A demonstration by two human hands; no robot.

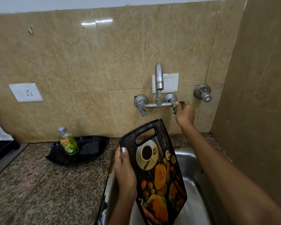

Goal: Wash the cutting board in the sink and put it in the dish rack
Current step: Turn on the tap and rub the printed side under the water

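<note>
The cutting board is dark with a printed coffee cup and vegetables and has a handle slot at its top. My left hand grips its left edge and holds it tilted over the steel sink. A thin stream of water runs from the tap spout onto the board's top right corner. My right hand is closed on the tap's right handle. No dish rack shows in this view.
A black tray on the granite counter holds a green dish soap bottle and a dark scrub pad. A second valve juts from the wall at the right. A side wall stands close on the right.
</note>
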